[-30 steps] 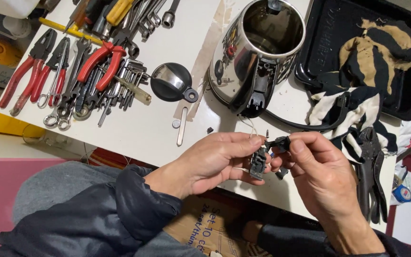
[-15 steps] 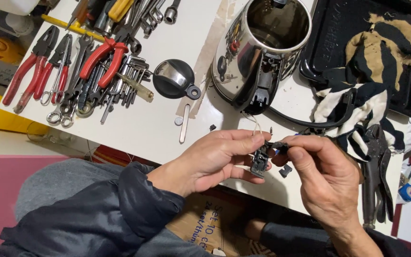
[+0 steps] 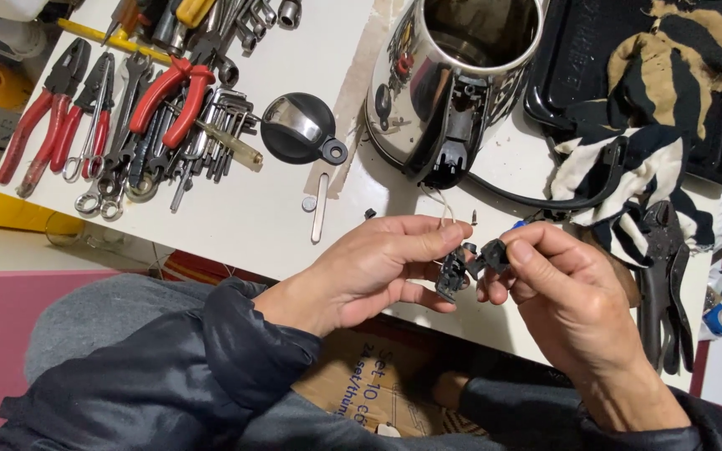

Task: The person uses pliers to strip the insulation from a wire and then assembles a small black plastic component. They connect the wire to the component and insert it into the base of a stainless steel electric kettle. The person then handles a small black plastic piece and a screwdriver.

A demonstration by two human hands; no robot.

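My left hand [image 3: 378, 267] pinches a small black switch part [image 3: 453, 274] between thumb and fingers, just over the white table's [image 3: 236, 225] near edge. My right hand [image 3: 561, 292] grips another small black piece [image 3: 493, 255] that touches the first one. Thin white wires [image 3: 443, 205] run from the parts up to a shiny steel electric kettle [image 3: 449, 79] standing open right behind my hands. The kettle's black lid [image 3: 298, 129] lies to its left.
Red-handled pliers [image 3: 48, 117], wrenches and hex keys [image 3: 169, 134] crowd the table's left. A black tray [image 3: 653, 92] with a striped cloth [image 3: 670, 75] sits at the right, black locking pliers [image 3: 666, 284] below it. A cardboard box [image 3: 378, 384] lies under the table.
The view has shifted slightly; my hands stay together on the small parts, with my fingers turning them a little.
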